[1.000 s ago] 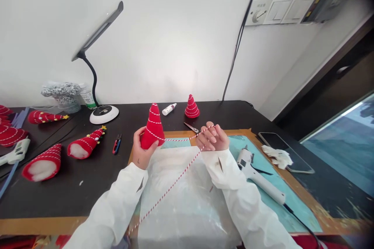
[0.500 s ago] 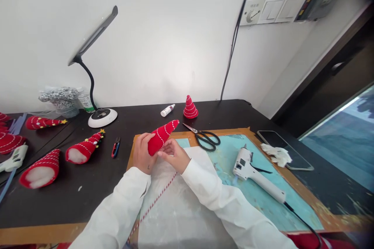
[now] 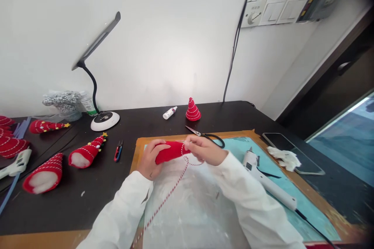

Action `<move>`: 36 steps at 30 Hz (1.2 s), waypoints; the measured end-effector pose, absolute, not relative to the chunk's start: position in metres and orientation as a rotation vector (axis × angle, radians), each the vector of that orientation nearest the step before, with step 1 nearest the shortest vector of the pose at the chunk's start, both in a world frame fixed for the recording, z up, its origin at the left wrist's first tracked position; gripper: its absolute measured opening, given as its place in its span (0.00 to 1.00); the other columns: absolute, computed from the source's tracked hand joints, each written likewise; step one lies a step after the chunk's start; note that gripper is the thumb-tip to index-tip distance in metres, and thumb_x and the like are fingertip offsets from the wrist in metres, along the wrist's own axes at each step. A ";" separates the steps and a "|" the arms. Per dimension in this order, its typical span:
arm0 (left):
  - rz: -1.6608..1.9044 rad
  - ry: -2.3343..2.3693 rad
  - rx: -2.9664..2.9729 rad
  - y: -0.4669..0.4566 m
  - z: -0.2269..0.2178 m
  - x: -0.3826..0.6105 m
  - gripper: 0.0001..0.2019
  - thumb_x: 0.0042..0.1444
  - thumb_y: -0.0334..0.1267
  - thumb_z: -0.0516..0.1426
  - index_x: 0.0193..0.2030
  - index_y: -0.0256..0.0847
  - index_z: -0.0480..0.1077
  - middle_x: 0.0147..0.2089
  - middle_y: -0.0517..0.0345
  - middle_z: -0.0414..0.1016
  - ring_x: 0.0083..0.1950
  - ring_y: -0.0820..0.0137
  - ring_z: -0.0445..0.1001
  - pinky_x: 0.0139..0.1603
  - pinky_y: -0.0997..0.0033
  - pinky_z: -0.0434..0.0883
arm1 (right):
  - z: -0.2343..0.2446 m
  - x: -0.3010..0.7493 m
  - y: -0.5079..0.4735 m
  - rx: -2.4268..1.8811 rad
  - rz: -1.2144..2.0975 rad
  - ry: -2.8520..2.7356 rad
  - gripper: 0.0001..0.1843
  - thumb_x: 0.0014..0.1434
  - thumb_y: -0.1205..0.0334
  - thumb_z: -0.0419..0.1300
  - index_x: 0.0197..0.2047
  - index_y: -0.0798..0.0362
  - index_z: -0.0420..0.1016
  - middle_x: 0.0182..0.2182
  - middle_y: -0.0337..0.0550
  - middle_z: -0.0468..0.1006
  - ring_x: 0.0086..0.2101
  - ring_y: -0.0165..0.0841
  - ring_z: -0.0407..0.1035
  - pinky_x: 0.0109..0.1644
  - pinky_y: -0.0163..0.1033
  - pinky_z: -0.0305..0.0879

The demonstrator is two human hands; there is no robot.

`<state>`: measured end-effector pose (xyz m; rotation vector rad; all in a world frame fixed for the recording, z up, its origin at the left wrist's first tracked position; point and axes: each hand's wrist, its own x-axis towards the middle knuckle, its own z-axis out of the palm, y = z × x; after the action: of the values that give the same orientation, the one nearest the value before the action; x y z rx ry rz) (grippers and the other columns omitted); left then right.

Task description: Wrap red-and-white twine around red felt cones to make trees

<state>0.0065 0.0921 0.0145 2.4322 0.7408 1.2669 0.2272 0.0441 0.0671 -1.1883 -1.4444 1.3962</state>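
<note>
Just below the scissors (image 3: 194, 130), both hands (image 3: 152, 159) hold a red cone (image 3: 172, 152).

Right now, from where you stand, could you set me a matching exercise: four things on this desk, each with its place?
Things:
1. Red felt cone
2. Hot glue gun
3. Small striped cone
4. Scissors

Places:
A. Lying on the blue-green mat
B. Standing on the dark desk, beyond the mat
C. Held between left hand and right hand
D. Lying across the mat's far edge

Pairs: 1-C, 2-A, 3-B, 4-D

Felt cone (image 3: 172, 152) between left hand (image 3: 152, 159) and right hand (image 3: 204, 149), scissors (image 3: 201, 133) behind, glue gun (image 3: 270, 186) right
</note>
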 end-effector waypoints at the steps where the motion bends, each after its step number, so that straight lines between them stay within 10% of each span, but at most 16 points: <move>1: 1.253 0.703 2.318 0.091 0.016 0.008 0.19 0.49 0.29 0.56 0.49 0.46 0.69 0.51 0.50 0.69 0.53 0.60 0.69 0.52 0.57 0.69 | 0.074 0.238 0.043 -1.192 1.409 -1.447 0.27 0.50 0.37 0.61 0.31 0.54 0.62 0.15 0.29 0.53 0.15 0.20 0.43 0.15 0.27 0.40; 7: 1.113 0.692 1.546 0.092 0.020 0.006 0.24 0.40 0.37 0.66 0.47 0.43 0.68 0.49 0.50 0.71 0.48 0.57 0.73 0.45 0.58 0.72 | 0.075 0.271 0.054 -1.155 1.384 -1.122 0.29 0.45 0.35 0.62 0.27 0.53 0.59 0.14 0.27 0.46 0.15 0.19 0.36 0.16 0.28 0.35; 12: 1.181 0.691 1.133 0.095 0.017 0.005 0.31 0.45 0.45 0.64 0.55 0.45 0.59 0.52 0.49 0.70 0.48 0.60 0.74 0.44 0.62 0.73 | 0.046 0.266 0.071 -1.600 0.869 -1.133 0.17 0.53 0.50 0.56 0.24 0.54 0.61 0.17 0.36 0.57 0.19 0.26 0.51 0.24 0.33 0.54; 15: 1.224 0.823 1.096 0.096 0.012 0.011 0.36 0.46 0.47 0.64 0.60 0.46 0.52 0.54 0.47 0.68 0.49 0.60 0.74 0.44 0.63 0.73 | 0.033 0.250 0.074 -1.720 0.289 -1.220 0.11 0.53 0.57 0.58 0.35 0.56 0.69 0.36 0.49 0.73 0.38 0.37 0.67 0.46 0.44 0.63; 18: 1.261 0.944 1.227 0.097 0.004 0.017 0.39 0.42 0.46 0.66 0.59 0.44 0.53 0.50 0.48 0.68 0.48 0.62 0.73 0.46 0.61 0.72 | 0.023 0.225 0.074 -1.357 0.477 -1.367 0.21 0.59 0.51 0.55 0.51 0.55 0.64 0.50 0.53 0.71 0.51 0.39 0.65 0.57 0.47 0.59; 23: 1.290 0.962 1.635 0.094 -0.003 0.022 0.33 0.42 0.41 0.65 0.55 0.42 0.59 0.50 0.48 0.65 0.51 0.60 0.69 0.48 0.57 0.71 | 0.005 0.195 0.074 -1.165 0.869 -1.365 0.25 0.56 0.47 0.58 0.50 0.54 0.60 0.40 0.48 0.73 0.38 0.34 0.70 0.42 0.40 0.67; 29: 1.496 1.042 2.218 0.093 0.001 0.016 0.23 0.47 0.31 0.59 0.52 0.40 0.63 0.49 0.49 0.63 0.51 0.59 0.67 0.51 0.57 0.68 | 0.006 0.199 0.070 -1.312 0.798 -1.457 0.19 0.56 0.46 0.56 0.29 0.55 0.65 0.23 0.39 0.67 0.26 0.28 0.60 0.31 0.33 0.57; 36: 1.445 1.010 2.580 0.101 -0.005 0.005 0.23 0.47 0.23 0.53 0.52 0.43 0.66 0.50 0.50 0.61 0.53 0.61 0.66 0.53 0.58 0.68 | 0.018 0.197 0.066 -1.090 1.042 -1.299 0.25 0.54 0.37 0.56 0.34 0.55 0.67 0.17 0.32 0.55 0.17 0.23 0.48 0.21 0.30 0.46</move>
<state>0.0050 0.1008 -0.0054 2.5796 1.0095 1.4447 0.1967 0.0657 0.0185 -1.0902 -1.2991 1.0424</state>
